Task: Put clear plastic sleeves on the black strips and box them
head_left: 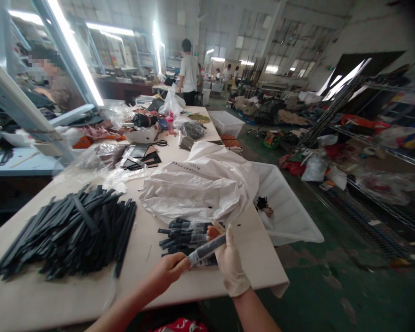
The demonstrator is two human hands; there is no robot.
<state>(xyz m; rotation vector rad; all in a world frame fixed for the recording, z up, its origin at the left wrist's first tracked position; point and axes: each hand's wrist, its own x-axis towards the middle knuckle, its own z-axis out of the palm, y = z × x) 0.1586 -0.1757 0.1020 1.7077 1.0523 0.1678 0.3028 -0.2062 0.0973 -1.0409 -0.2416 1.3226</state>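
Between my two hands is a bundle of dark strips [207, 248] in a clear plastic wrap, held at a slant above the table. My bare left hand [174, 267] is closed on its lower left end. My right hand [231, 263], in a white glove with some fingertips bare, grips the upper right end. Just behind, several more wrapped bundles of dark strips [180, 235] lie on the table, partly hidden by my hands. To the left spreads a large heap of loose black strips [79, 230].
A crumpled white sack [197, 189] lies behind the bundles. Past the table's right edge stands a white plastic bin [290, 212] with a few items inside. Scissors [162, 143] and dark flat pieces [140, 157] lie farther back. Other people [189, 74] are in the background.
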